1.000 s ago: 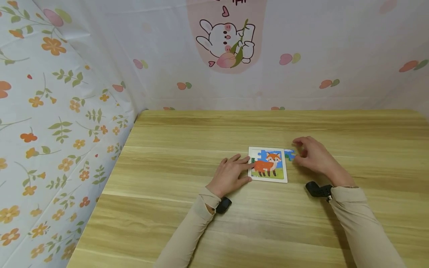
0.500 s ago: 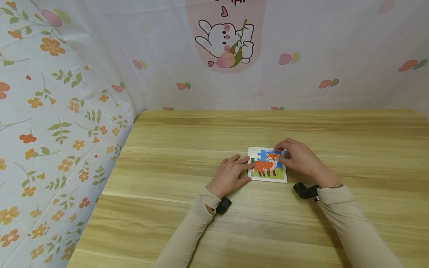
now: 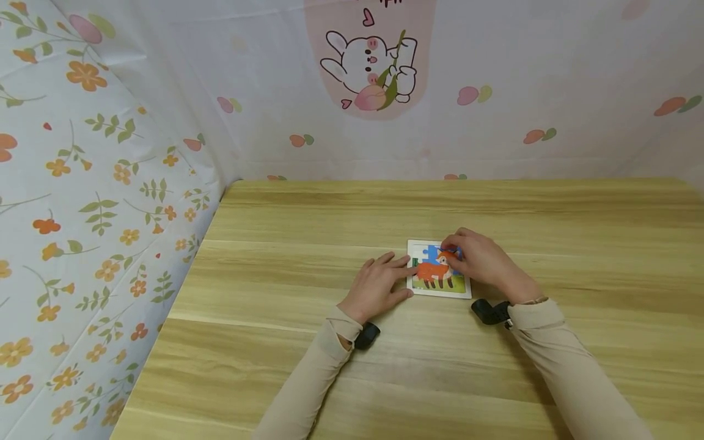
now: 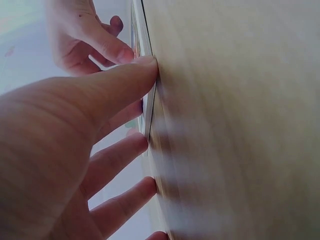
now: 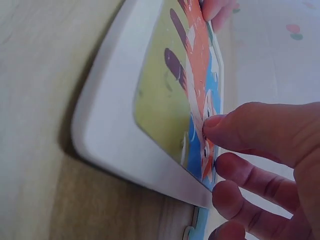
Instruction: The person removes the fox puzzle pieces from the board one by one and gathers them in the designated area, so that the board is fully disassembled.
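Note:
A fox jigsaw puzzle lies in a white square frame on the table, with bare white base showing at its upper left. My left hand rests at the left side, fingers fairly straight; one fingertip touches the picture, and the thumb is on the frame's edge in the left wrist view. My right hand is over the upper right. In the right wrist view its thumb touches the fox's face and its bent fingers are at the far edge. Whether they pinch a piece, I cannot tell. A blue piece lies beside the frame.
The wooden table extends around the puzzle on all sides. White patterned curtains hang behind it and along its left. Black wrist-worn devices sit on both wrists.
My right hand has moved left, from beside the loose blue piece to over the fox's head on the puzzle. The left hand has stayed in place.

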The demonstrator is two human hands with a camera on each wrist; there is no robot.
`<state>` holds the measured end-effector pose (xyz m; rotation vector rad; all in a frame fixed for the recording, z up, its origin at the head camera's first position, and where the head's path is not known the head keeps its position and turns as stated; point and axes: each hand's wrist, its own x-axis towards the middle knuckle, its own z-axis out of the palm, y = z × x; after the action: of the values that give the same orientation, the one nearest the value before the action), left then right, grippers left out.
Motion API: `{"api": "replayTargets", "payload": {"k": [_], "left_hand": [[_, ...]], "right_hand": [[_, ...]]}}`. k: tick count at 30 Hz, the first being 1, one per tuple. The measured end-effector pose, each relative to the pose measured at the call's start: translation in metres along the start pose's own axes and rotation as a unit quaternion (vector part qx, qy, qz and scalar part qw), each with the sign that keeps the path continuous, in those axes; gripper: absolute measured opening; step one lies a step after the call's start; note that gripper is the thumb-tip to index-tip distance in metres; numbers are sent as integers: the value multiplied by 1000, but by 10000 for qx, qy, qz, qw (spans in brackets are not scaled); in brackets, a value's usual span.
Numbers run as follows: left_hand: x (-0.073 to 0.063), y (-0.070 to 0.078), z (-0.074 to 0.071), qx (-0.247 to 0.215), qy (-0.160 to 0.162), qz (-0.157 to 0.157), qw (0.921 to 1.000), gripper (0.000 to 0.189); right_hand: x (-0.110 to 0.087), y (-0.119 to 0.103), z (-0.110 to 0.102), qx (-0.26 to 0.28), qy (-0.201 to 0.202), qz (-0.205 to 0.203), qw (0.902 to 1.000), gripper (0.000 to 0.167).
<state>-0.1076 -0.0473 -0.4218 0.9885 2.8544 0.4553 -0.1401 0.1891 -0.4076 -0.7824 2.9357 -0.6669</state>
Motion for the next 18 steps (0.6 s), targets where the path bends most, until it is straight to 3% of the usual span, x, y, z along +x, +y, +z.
{"api": "replayTargets", "payload": {"k": [18], "left_hand": [[-1, 2, -3, -44, 24, 7, 10000, 45]], "right_hand": [[4, -3, -2, 279, -130, 190, 9993, 19]]}}
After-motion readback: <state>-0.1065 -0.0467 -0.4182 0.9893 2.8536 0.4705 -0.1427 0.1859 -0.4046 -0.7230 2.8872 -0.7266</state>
